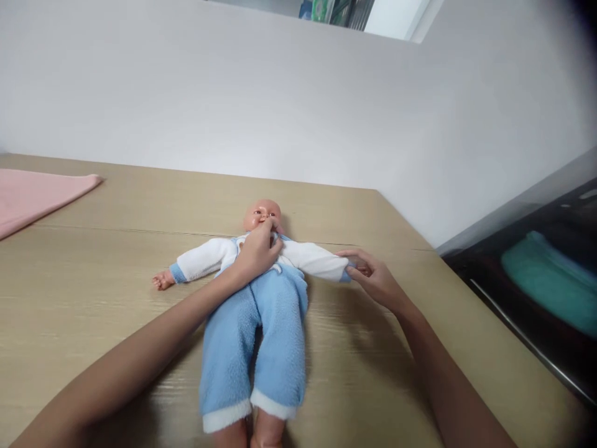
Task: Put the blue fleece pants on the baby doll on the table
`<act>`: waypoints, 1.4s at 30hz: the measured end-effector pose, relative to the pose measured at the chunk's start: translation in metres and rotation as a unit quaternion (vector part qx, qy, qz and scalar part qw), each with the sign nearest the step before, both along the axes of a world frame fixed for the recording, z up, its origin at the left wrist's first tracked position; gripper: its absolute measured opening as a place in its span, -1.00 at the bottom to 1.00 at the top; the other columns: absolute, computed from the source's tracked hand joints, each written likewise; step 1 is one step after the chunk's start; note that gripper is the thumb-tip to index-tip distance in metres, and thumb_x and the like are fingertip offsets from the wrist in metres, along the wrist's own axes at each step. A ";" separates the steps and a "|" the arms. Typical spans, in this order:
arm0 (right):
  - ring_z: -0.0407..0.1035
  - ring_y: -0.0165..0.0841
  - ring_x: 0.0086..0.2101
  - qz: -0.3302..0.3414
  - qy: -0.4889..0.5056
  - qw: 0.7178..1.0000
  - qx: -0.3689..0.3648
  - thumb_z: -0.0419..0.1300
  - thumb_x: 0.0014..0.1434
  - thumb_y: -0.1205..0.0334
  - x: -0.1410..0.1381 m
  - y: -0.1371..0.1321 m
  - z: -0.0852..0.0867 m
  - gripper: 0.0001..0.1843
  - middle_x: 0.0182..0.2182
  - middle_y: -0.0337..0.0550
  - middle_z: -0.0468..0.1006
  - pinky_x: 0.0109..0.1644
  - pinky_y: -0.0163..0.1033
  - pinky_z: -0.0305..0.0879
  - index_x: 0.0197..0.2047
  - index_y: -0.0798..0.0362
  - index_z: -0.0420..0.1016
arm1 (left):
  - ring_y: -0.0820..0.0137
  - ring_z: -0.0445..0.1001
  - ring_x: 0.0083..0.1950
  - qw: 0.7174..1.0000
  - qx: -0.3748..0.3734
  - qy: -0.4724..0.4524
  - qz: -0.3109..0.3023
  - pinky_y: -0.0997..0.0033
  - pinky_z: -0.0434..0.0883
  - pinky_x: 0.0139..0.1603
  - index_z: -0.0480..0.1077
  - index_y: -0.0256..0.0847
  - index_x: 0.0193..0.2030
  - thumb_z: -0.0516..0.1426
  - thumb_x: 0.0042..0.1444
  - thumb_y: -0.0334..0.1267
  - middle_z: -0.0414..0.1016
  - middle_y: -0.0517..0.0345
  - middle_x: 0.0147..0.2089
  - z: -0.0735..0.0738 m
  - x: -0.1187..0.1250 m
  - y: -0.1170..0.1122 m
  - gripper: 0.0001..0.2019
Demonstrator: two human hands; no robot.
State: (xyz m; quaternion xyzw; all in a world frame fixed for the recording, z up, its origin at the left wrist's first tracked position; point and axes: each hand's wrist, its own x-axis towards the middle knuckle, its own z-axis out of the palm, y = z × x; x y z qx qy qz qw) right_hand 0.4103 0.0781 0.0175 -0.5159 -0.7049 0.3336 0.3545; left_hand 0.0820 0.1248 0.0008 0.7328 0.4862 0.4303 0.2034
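Observation:
A baby doll (262, 212) lies on its back on the wooden table, head toward the wall and arms spread. It wears a white fleece top (208, 259) with blue cuffs and blue fleece trousers (280, 330) with white hems. At the doll's chest, just below its chin, my left hand (261, 247) has its fingers closed on the top's collar. My right hand (373, 278) pinches the blue cuff (346, 274) at the end of the sleeve on the right. The doll's hand on that side is mostly hidden by my fingers.
Pink folded cloth (41, 196) lies at the table's left edge. The table (116, 323) meets a white wall (209, 93) at the back. Beyond the right edge stands a dark glossy object with a teal item (550, 280) on or in it. An opening shows shelved things above.

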 end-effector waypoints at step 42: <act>0.47 0.00 0.03 -0.072 0.083 0.987 0.114 0.36 0.32 -0.09 -0.108 -0.032 -0.062 -0.62 0.00 0.02 0.57 0.28 0.17 0.42 0.06 -0.09 0.45 | 0.16 0.54 -0.02 0.990 -0.043 -0.041 0.127 0.11 0.47 0.11 0.38 -0.10 0.04 0.08 0.53 -0.01 0.57 0.06 -0.02 -0.042 -0.105 -0.105 -0.77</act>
